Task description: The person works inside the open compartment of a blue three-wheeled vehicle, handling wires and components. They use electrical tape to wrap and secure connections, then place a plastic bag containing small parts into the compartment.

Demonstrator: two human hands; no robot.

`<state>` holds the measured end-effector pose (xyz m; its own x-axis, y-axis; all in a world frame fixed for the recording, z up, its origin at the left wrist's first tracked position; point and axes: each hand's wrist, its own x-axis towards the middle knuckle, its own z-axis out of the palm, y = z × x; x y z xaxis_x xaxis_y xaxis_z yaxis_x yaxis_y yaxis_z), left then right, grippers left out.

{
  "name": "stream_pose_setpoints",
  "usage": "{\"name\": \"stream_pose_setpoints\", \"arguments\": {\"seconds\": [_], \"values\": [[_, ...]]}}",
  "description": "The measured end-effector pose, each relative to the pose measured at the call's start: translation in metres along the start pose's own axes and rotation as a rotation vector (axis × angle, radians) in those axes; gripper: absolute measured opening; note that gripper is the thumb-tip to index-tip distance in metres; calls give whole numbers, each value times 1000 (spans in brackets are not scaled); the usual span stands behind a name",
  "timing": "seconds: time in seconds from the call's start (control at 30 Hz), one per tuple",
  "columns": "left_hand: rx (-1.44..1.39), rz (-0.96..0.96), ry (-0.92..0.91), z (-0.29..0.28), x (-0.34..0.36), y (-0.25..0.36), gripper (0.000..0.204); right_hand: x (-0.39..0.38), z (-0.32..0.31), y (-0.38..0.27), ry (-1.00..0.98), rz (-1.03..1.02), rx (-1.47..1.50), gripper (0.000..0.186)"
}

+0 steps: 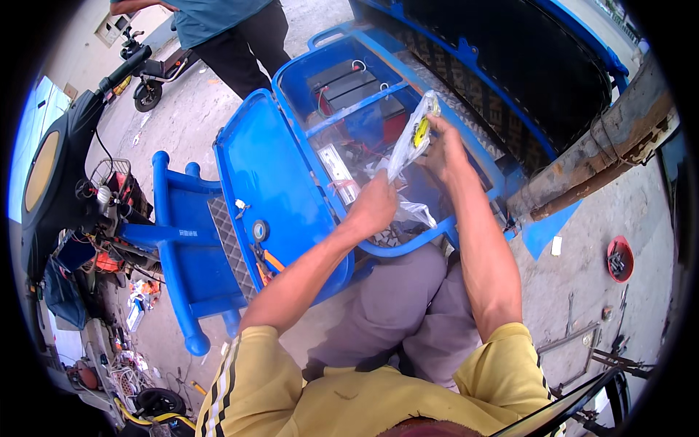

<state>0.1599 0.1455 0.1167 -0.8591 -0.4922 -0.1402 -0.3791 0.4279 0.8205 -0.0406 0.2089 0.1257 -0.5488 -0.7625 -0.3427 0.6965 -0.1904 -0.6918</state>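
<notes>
Both hands are raised over an open blue metal compartment [297, 109] and hold a clear plastic bag [403, 154] stretched between them. My left hand [376, 204] is closed round the bag's lower end, and a loose flap of plastic [418, 213] hangs beside it. My right hand [444, 149] grips the upper part, its fingers partly hidden. Near those fingers, a yellow-and-black item [421, 132] shows at the bag; its kind is unclear. Below lie a long white box [338, 172] and dark batteries [353, 91] with wires.
The blue lid [277, 164] lies folded back to the left, bearing a tape roll [260, 230] and orange-handled pliers [271, 261]. A rusty pole [597, 142] slants in from the right. A person [226, 29] stands beyond. On the ground sits a red bowl [619, 259] with small dark parts.
</notes>
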Motion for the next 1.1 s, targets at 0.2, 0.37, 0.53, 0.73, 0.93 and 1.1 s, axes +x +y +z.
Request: {"name": "stream_pose_setpoints", "arguments": {"seconds": [0.2,0.37,0.53,0.73,0.93,1.1], "values": [[472,90,58,1,9,34,30,1,8,31,-52,41,-212,39],[688,185,10,23,1,33,34,17,2,44,156,127,-4,38],[658,186,-87,23,-1,27,37,-1,21,27,156,180,-139,38],[517,127,-279,-9,1,33,37,19,5,40,104,56,-584,39],[526,269,165,-82,40,13,28,15,7,37,270,-48,-1047,39],[626,369,373,-122,75,-3,28,11,11,32,390,-259,-1400,39]]}}
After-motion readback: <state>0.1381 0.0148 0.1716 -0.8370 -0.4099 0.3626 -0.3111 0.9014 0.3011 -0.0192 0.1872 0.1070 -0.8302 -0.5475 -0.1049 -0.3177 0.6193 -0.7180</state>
